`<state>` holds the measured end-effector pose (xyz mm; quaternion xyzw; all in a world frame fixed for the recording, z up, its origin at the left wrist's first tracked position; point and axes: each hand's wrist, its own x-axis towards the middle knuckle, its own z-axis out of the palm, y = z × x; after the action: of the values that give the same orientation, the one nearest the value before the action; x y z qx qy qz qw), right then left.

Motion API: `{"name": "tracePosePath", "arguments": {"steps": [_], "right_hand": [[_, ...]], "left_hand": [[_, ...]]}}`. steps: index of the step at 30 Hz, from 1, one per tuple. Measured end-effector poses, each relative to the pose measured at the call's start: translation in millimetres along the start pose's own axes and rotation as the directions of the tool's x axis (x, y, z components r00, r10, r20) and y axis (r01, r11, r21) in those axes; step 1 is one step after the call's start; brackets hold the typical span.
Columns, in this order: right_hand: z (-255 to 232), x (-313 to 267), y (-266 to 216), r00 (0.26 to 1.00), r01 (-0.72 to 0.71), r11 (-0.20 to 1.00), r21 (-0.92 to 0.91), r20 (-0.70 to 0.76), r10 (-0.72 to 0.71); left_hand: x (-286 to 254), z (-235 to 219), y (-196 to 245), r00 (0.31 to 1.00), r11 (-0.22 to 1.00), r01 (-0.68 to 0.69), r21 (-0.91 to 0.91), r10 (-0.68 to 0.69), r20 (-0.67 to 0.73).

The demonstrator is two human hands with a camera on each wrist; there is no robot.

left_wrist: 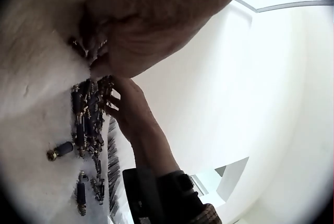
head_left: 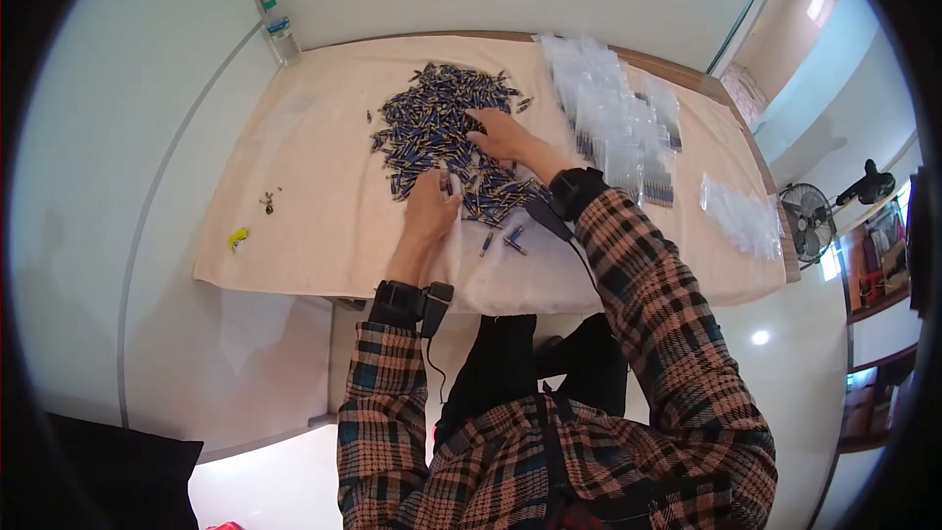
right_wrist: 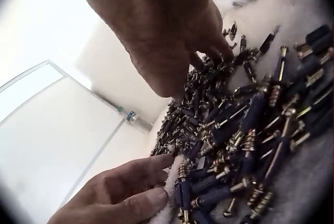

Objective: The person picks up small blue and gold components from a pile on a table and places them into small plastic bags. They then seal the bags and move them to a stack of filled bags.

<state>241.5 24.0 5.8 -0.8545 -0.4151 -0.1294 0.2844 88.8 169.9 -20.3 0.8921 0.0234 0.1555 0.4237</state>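
Note:
A broad heap of small dark-blue parts with brass threaded ends [head_left: 432, 118] lies on a pale cloth [head_left: 324, 157]. At the heap's near left edge is my left hand [head_left: 429, 208]. The right wrist view shows a raised fold of the cloth [right_wrist: 171, 185] between that hand's thumb and fingers, right beside the parts. My right hand [head_left: 505, 137] reaches over the heap's right side. Its fingers are loosely spread and touch the parts, with some fingertips hidden among them. Several loose parts [head_left: 515, 239] lie in front of the heap.
Clear plastic bags [head_left: 589, 79], some with rows of parts inside, overlap at the back right. More clear bags [head_left: 738, 216] lie near the right edge. A plastic bottle [head_left: 282, 34] stands at the back left corner. A small yellow item [head_left: 237, 238] lies at the left.

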Motion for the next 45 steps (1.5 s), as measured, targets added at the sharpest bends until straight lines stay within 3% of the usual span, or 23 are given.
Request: {"name": "tracePosePath", "arguments": {"steps": [3,6,7,10,15,19,22,26,27,30,31,33,35,37,38,39,42,45], "right_hand": [[3,-2,-10,0.994,-0.102,0.989,-0.108,0.033,0.107],[-22,-19,-30,0.967,0.052,0.991,-0.125,0.252,-0.019],[-26,-26,-34,0.966,0.050,0.991,-0.128,0.257,-0.016],[-35,-48,-37,0.932,0.229,0.972,0.045,0.279,-0.232],[-48,-85,-54,0.931,0.278,0.961,-0.006,0.248,-0.268],[-67,-118,-60,0.912,0.281,0.960,-0.002,0.313,-0.266],[-61,-146,-49,0.928,0.330,0.933,0.142,0.135,-0.348],[-76,-170,-55,0.923,0.366,0.923,0.120,0.081,-0.377],[-77,-167,-54,0.925,0.363,0.924,0.119,0.073,-0.373],[-77,-148,-29,0.996,0.084,0.970,0.227,-0.052,-0.074],[-78,-139,-28,0.996,0.079,0.971,0.224,-0.060,-0.067],[-76,-114,-27,0.999,-0.043,0.921,0.387,-0.012,0.051],[-69,-89,-18,0.999,-0.016,0.957,0.290,-0.042,0.029],[-53,-73,-6,0.997,0.031,0.995,0.099,-0.068,-0.025],[-47,-68,-3,0.997,0.040,0.995,0.095,-0.066,-0.034],[-39,-64,0,1.000,0.023,0.999,0.037,-0.021,-0.022],[-27,-60,-1,0.996,-0.010,0.997,-0.078,0.084,0.016],[-36,-73,-27,0.928,0.019,0.989,-0.150,0.370,0.039]], "left_hand": [[0,2,-7,1.000,0.993,0.029,-0.113,-0.028,0.012],[-2,1,-5,0.999,0.952,0.041,-0.304,-0.045,-0.005],[-1,0,-4,0.999,0.950,0.043,-0.309,-0.046,-0.002],[4,-6,-5,0.993,0.986,-0.009,-0.166,0.028,0.114],[1,-4,3,0.986,0.994,-0.110,-0.024,0.113,0.120],[-6,-8,22,0.972,0.986,-0.145,0.083,0.126,0.197],[-12,-4,35,0.943,0.928,-0.284,0.241,0.224,0.247],[-18,5,50,0.898,0.902,-0.380,0.206,0.307,0.315],[-20,9,54,0.895,0.898,-0.386,0.209,0.310,0.322],[-25,21,77,0.893,0.945,-0.325,0.024,0.299,0.338],[-23,22,76,0.887,0.942,-0.333,0.023,0.306,0.345],[-13,21,71,0.909,0.953,-0.299,-0.039,0.297,0.292],[1,17,62,0.917,0.954,-0.291,-0.069,0.299,0.263],[15,11,46,0.942,0.943,-0.317,0.102,0.300,0.153],[21,11,37,0.949,0.930,-0.315,0.187,0.303,0.091],[27,16,30,0.949,0.931,-0.313,0.189,0.303,0.081],[33,44,9,0.847,0.747,-0.445,0.493,0.530,-0.039],[20,47,20,0.869,0.776,-0.458,0.434,0.493,0.037]]}}
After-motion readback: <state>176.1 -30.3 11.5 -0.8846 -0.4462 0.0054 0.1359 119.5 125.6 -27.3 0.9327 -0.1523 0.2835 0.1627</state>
